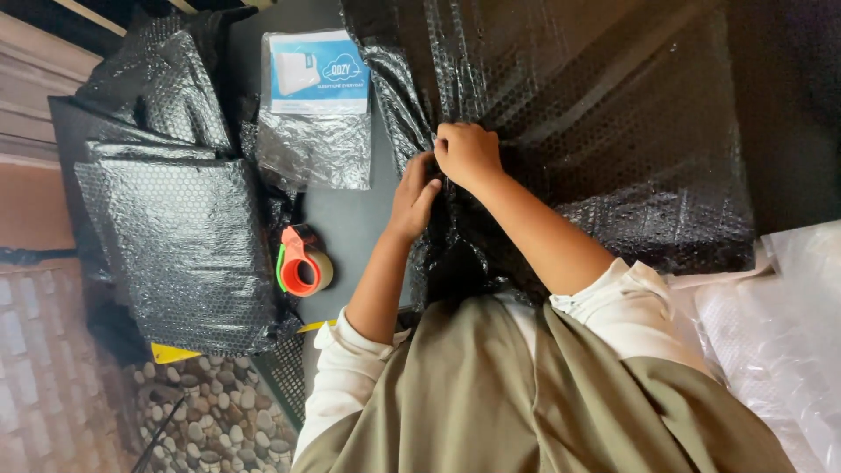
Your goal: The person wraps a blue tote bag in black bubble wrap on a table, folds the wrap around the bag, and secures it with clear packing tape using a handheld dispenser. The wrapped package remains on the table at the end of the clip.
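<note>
A large sheet of black bubble wrap (613, 131) covers a bulky item on the dark table (346, 223). My left hand (413, 194) pinches the gathered edge of this wrap at its left side. My right hand (466, 153) sits just above it, fingers closed on the same bunched fold. Both hands touch each other at the fold. What lies under the wrap is hidden.
A tape dispenser with an orange core and green trim (302, 263) lies left of my hands. Two parcels wrapped in black bubble wrap (180, 236) sit at the left. A clear bag with a blue-and-white card (317, 74) lies behind. Clear bubble wrap (780, 333) is at the right.
</note>
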